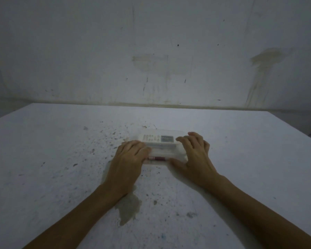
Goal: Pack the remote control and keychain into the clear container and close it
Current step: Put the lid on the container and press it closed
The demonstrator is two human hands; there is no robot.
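Note:
A clear plastic container (160, 132) lies on the white table, in the middle of the view. Inside it, seen through the plastic, is a white remote control (158, 140) with buttons and a small grey screen. A dark red object (157, 158), likely the keychain, shows through the near wall. My left hand (128, 157) lies over the container's left end with fingers on top. My right hand (196, 155) presses on the right end, thumb along the near edge. A lid seems to be on; whether it is latched is hidden.
The white table (61, 159) is speckled with dark spots and has a pale stain (128, 207) near my left forearm. A stained white wall (151, 51) rises right behind the table's far edge.

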